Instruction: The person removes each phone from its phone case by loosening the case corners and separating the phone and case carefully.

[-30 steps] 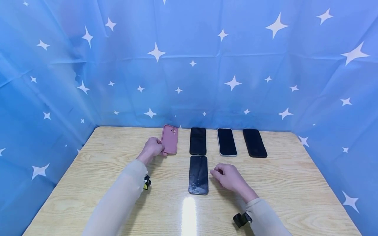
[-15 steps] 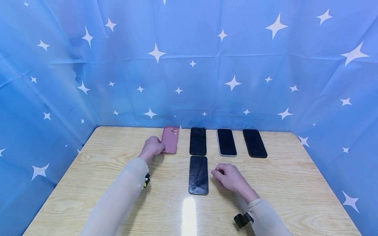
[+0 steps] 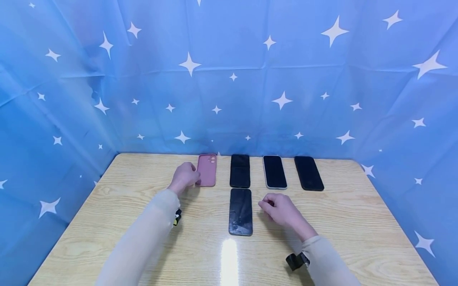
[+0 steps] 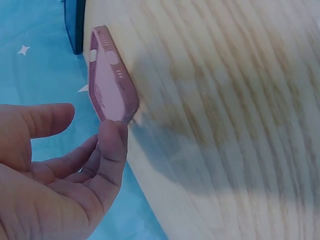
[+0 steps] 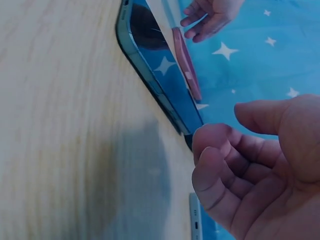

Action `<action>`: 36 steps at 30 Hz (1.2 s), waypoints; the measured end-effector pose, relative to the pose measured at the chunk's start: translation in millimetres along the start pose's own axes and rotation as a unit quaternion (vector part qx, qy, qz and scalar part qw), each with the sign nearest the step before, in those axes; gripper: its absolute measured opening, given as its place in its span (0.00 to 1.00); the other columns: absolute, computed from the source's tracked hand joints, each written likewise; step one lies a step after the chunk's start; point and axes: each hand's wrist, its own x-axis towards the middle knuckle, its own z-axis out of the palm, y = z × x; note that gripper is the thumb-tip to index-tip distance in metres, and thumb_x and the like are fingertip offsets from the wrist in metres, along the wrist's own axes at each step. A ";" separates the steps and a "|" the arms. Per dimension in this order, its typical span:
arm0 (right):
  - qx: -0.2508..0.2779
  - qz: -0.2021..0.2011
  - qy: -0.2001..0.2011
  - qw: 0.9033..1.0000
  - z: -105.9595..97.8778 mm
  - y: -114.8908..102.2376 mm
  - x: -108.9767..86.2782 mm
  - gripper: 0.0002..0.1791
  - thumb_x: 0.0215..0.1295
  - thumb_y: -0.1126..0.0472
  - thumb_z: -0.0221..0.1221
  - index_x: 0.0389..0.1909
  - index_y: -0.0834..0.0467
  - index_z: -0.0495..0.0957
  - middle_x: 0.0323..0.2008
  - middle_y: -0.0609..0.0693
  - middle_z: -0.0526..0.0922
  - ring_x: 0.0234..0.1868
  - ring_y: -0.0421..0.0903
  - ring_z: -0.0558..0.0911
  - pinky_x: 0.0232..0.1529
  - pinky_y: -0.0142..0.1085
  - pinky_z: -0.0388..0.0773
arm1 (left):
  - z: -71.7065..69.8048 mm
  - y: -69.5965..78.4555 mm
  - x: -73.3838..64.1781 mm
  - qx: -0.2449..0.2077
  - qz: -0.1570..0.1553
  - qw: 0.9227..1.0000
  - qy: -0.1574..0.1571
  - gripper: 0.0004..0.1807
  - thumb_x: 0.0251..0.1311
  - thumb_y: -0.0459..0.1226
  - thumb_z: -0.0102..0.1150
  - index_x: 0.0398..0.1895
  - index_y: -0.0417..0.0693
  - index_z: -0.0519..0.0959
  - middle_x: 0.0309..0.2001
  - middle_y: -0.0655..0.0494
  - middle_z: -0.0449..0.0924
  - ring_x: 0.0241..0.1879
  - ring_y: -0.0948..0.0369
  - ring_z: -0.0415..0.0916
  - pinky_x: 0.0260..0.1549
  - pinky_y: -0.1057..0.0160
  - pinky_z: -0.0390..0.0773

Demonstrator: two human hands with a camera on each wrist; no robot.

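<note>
A pink phone case lies flat on the table at the back left, its hollow side up. Beside its left edge is my left hand. In the left wrist view the thumb stands apart from the loosely bent fingers, and a fingertip is at the case's near corner; I cannot tell whether it touches. My right hand hovers low to the right of a dark phone, fingers loosely curled with nothing in them. That phone's glossy side shows in the right wrist view, with the pink case beyond.
Along the back edge of the wooden table lie a black phone, a white-edged phone and another black phone, right of the case. A blue star-printed cloth hangs behind and at both sides.
The pink case has settled from slightly tilted to flat on the table, and the left thumb has come off it. My right hand has shifted slightly right.
</note>
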 end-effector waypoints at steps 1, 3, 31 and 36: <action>-0.001 0.001 0.001 1.000 -1.7 -0.7 0.5 0.17 0.76 0.59 0.58 0.23 0.55 0.76 0.16 0.45 0.73 0.19 0.43 0.71 0.21 0.33 0.68 | -0.6 0.6 -0.3 0.002 0.005 1.000 0.002 0.10 0.70 0.37 0.55 0.44 0.38 0.78 0.40 0.45 0.80 0.39 0.52 0.76 0.38 0.57 0.80; 0.000 0.002 0.003 1.000 -4.6 -1.6 1.7 0.16 0.77 0.59 0.58 0.25 0.56 0.77 0.18 0.46 0.74 0.20 0.43 0.73 0.21 0.33 0.70 | -1.7 2.5 -1.8 0.005 0.016 1.000 0.004 0.12 0.70 0.38 0.55 0.48 0.36 0.78 0.45 0.43 0.81 0.43 0.50 0.77 0.43 0.54 0.81; 0.061 -0.024 0.100 0.993 -6.6 6.1 19.1 0.09 0.77 0.64 0.55 0.47 0.64 0.82 0.35 0.58 0.85 0.30 0.44 0.83 0.30 0.31 0.81 | 23.0 42.4 -19.6 -0.043 0.134 0.990 0.007 0.14 0.67 0.35 0.60 0.51 0.36 0.82 0.44 0.45 0.84 0.45 0.51 0.79 0.49 0.55 0.83; 0.067 -0.023 0.112 0.991 -4.9 7.2 24.1 0.09 0.77 0.64 0.56 0.47 0.65 0.82 0.34 0.58 0.86 0.31 0.45 0.84 0.29 0.31 0.81 | 32.3 48.8 -18.5 -0.043 0.138 0.990 -0.004 0.16 0.68 0.35 0.60 0.54 0.33 0.80 0.48 0.45 0.83 0.51 0.51 0.78 0.58 0.53 0.80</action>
